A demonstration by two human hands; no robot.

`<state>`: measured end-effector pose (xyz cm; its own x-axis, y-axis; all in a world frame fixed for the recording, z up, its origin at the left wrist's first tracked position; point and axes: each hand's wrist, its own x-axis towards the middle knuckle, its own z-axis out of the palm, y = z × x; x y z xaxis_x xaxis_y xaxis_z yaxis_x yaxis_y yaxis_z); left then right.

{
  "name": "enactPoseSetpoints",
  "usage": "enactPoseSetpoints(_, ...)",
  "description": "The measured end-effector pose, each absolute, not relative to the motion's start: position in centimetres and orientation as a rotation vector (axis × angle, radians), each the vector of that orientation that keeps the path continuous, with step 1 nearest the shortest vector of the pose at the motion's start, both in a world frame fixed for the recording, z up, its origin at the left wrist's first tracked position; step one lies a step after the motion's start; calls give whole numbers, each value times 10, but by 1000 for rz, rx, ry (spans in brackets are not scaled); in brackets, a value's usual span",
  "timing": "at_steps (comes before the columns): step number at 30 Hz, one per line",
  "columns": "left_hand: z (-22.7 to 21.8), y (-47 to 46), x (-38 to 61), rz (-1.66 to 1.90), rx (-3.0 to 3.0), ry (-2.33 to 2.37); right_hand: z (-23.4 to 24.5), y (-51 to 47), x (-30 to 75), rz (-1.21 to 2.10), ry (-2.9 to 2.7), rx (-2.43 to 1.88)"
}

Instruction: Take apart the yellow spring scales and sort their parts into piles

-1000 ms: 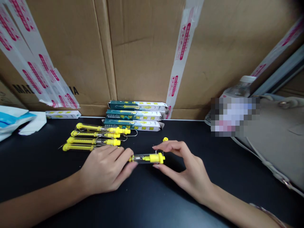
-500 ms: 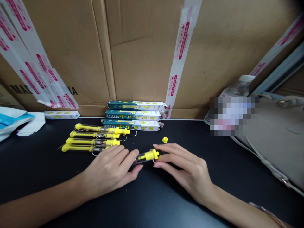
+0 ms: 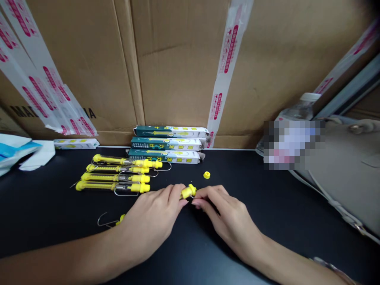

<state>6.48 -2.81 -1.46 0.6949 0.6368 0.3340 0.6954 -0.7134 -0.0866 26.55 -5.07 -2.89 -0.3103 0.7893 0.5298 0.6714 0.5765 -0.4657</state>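
My left hand (image 3: 157, 211) is closed around a tubular spring scale (image 3: 187, 192), whose yellow end sticks out past my fingertips. Its other end, with a metal hook (image 3: 102, 221), shows to the left of my wrist; the middle is hidden under my palm. My right hand (image 3: 227, 213) pinches a thin metal wire at the yellow end, most of it covered by the fingertips. Behind my right hand a small yellow cap (image 3: 206, 175) lies on the black table (image 3: 190, 253). Several more yellow spring scales (image 3: 109, 177) lie side by side to the left, their hooks overlapping.
Three green-and-white boxes (image 3: 166, 155) lie in a row against a large taped cardboard box (image 3: 178, 71). Another small box (image 3: 75, 143) and white-and-blue packaging (image 3: 18, 152) are at the left. At the right stand a plastic bottle (image 3: 299, 109) and a beige bag (image 3: 341, 170).
My left hand has slid right along the spring scale, and its hooked end now shows at the left. My right fingers have drawn together into a pinch at the yellow end.
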Motion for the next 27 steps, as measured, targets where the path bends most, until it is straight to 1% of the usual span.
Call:
enactPoseSetpoints(3,-11,-28,67,-280,-2720,-1114,-28,-52,264,213,-2071,-1206)
enactPoseSetpoints(8,-12,-29,70,-134,-2695,-1115,-22,-53,263,-9,-2190,-1202)
enactPoseSetpoints(10,-13,-30,70,-94,-2671,-1109,-21,-52,262,-11,-2207,-1207)
enactPoseSetpoints(17,-15,-36,68,30,-2549,-1055,-33,-49,265,538,-2010,-1291)
enactPoseSetpoints(19,-17,-37,67,8,-2525,-1058,-35,-48,266,601,-2012,-1283)
enactPoseSetpoints(27,-20,-38,68,-51,-2471,-1024,-31,-46,267,687,-1965,-1245)
